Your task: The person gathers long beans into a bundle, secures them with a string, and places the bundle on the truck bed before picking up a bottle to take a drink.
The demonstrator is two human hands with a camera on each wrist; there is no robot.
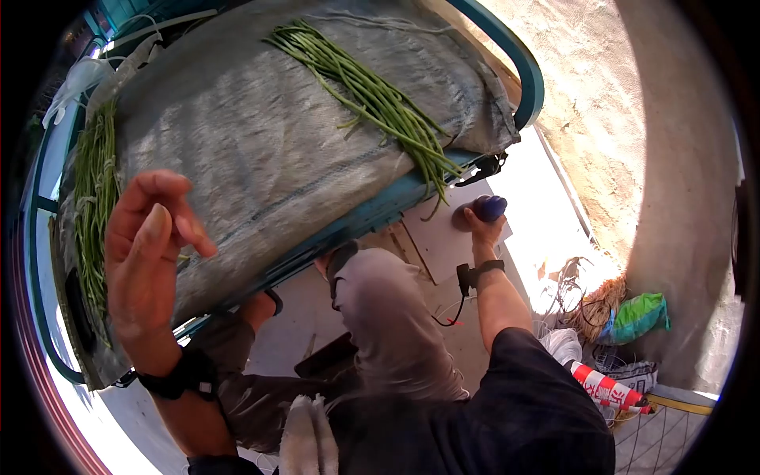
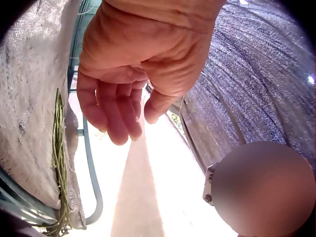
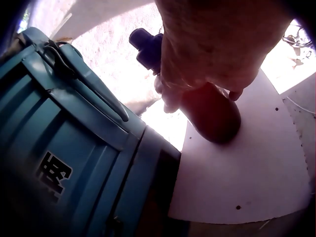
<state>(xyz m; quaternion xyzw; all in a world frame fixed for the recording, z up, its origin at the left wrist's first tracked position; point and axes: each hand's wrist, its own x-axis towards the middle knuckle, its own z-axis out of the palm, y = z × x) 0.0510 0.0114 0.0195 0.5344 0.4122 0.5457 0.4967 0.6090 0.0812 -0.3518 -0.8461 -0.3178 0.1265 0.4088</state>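
Note:
My left hand (image 1: pixel 149 257) is raised over the left end of a grey woven cover (image 1: pixel 237 150), its fingers loosely bent and nothing between them. Behind it at the left lies a tied bundle of long green beans (image 1: pixel 93 202), also visible in the left wrist view as thin green beans (image 2: pixel 60 153). Another bunch of long beans (image 1: pixel 364 83) is spread across the far right of the cover. Low on the right, my right hand (image 1: pixel 487 231) grips a bottle with a dark blue top (image 1: pixel 495 208). In the right wrist view its reddish-brown body (image 3: pixel 215 118) slants over a white board (image 3: pixel 237 182).
The cover lies over a teal cart with metal rails (image 1: pixel 529 75). A white plastic bag (image 1: pixel 79 83) hangs at its left corner. Right of my arm are a green bag (image 1: pixel 640 317), a straw-coloured brush-like bundle (image 1: pixel 606 305) and a red-and-white wrapper (image 1: pixel 606 388).

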